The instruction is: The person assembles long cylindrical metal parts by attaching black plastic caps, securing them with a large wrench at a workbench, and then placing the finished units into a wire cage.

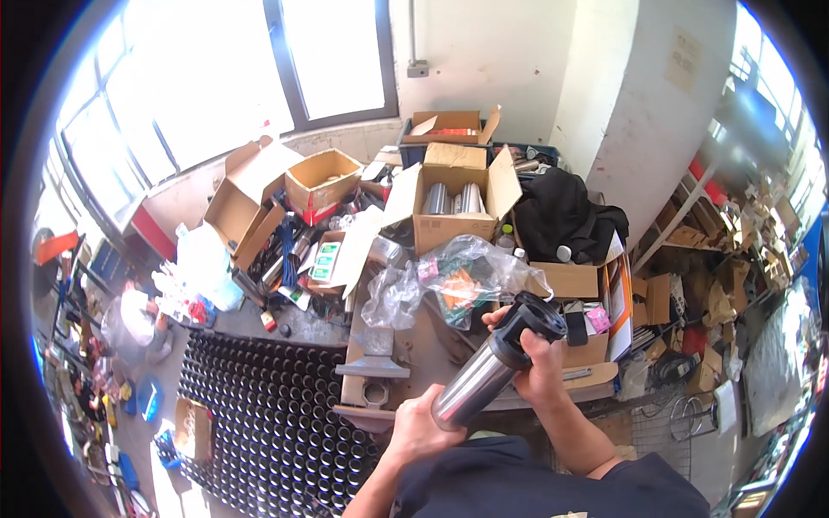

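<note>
I hold a steel flask [482, 378] with a black cap end [534, 318] tilted in front of me. My left hand [416, 427] grips its lower steel end. My right hand [537, 363] is wrapped around the upper part just below the black cap. Under the flask lies a cluttered work table [432, 350] with a grey metal fixture [376, 356] on it.
A crumpled clear plastic bag [449, 281] lies on the table. An open carton with steel cylinders [455, 203] stands behind it, among other open cartons [321, 180]. A dense field of black tubes [259, 414] fills the floor at left. A black bag [563, 216] sits at right.
</note>
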The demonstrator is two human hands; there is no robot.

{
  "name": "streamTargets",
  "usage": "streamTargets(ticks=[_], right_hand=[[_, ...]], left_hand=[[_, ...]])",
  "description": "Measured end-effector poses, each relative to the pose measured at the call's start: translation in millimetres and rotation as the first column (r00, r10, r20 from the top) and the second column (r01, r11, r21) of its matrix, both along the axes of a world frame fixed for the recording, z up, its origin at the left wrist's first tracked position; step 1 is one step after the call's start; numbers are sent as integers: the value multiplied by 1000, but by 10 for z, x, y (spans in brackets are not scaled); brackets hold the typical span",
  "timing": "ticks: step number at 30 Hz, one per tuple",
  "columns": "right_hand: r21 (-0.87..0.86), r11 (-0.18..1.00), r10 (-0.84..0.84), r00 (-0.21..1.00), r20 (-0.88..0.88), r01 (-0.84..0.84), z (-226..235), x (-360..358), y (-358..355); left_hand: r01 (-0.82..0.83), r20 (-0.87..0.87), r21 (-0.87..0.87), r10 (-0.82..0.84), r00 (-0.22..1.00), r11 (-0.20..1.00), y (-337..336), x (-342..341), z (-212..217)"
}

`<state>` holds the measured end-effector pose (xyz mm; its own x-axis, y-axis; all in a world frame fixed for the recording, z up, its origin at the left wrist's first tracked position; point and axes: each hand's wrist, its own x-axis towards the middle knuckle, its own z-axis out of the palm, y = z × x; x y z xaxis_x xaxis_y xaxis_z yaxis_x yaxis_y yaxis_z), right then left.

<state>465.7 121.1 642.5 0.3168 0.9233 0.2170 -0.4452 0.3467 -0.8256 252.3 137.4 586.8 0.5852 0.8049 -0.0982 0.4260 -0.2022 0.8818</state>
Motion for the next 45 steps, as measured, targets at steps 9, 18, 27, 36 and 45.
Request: streamTargets(ticks=[9,18,27,36,45], right_hand=[[325,789,582,804,-125,-521,103,87,388],[399,735,623,778,-81,-548,193,489,561],[151,987,81,986,-148,-58,265,563,51],[366,816,491,871,-30,-448,208,429,164],[557,624,691,720,-66,-548,68,319,732]], left_hand=[[814,739,-400,-377,559,422,347,127,-327],[878,826,-404,-310,471,257,348,499,-299],[312,153,-142,-291,944,939,310,528,373],[927,815,-365,-451,363,86,685,290,-887],[854,834,-478,-199,514,204,347,295,-378]])
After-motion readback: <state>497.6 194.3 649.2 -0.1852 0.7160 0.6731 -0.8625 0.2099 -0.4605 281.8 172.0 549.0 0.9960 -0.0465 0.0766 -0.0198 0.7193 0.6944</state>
